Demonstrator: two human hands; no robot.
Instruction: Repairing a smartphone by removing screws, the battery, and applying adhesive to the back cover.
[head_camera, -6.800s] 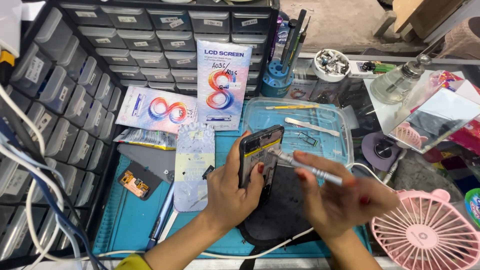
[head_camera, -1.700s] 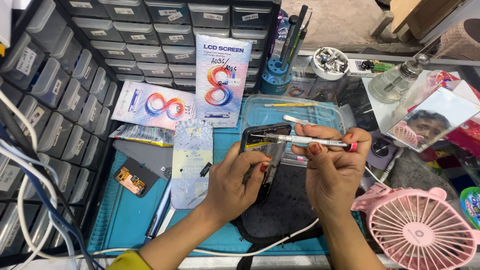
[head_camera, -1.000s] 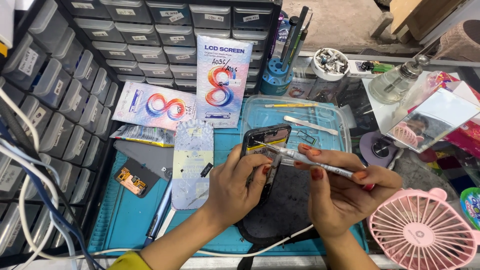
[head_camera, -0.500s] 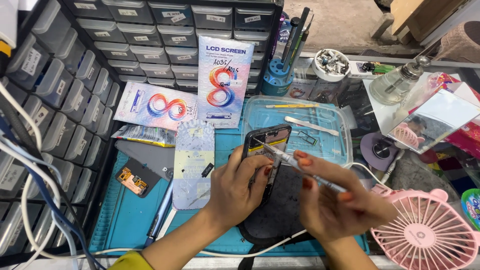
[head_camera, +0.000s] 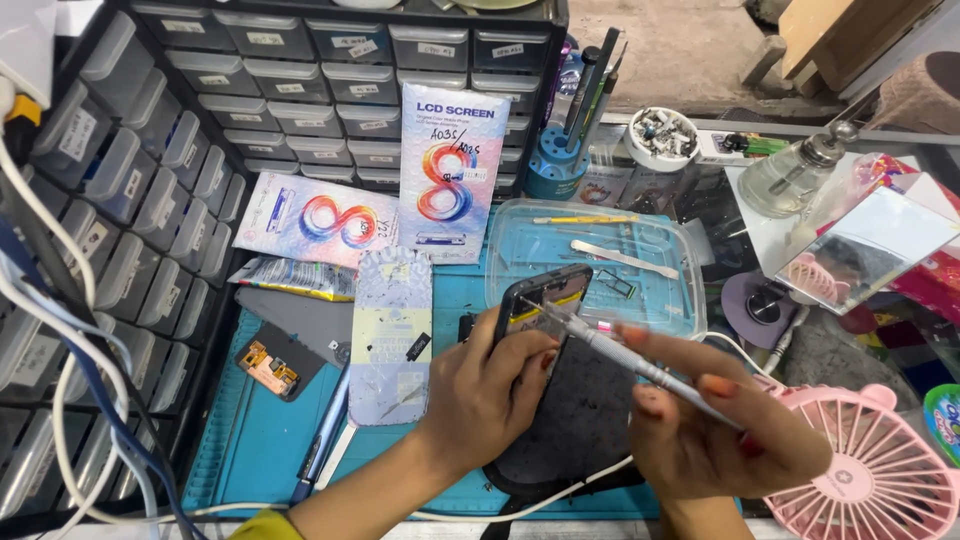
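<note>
Since the frame half a second back we see little change: our right hand (head_camera: 715, 430) has eased slightly toward four o'clock, and the slim grey screwdriver (head_camera: 625, 357) it pinches still has its tip on the upper part of the opened phone (head_camera: 540, 310). Our left hand (head_camera: 490, 385) is closed around that phone from the nine o'clock side, holding it tilted up over the dark mat (head_camera: 575, 420) near the middle of the desk (head_camera: 250, 440). At nine o'clock from the phone lies a pale back cover (head_camera: 392, 335), flat on the blue surface. At twelve o'clock sits a clear plastic tray (head_camera: 590, 255) with tweezers inside. A pink fan (head_camera: 880, 470) stands at four o'clock, just beside our right hand. Two printed screen boxes (head_camera: 447, 170) lean against the grey drawer cabinet (head_camera: 300, 70) at eleven o'clock.
</note>
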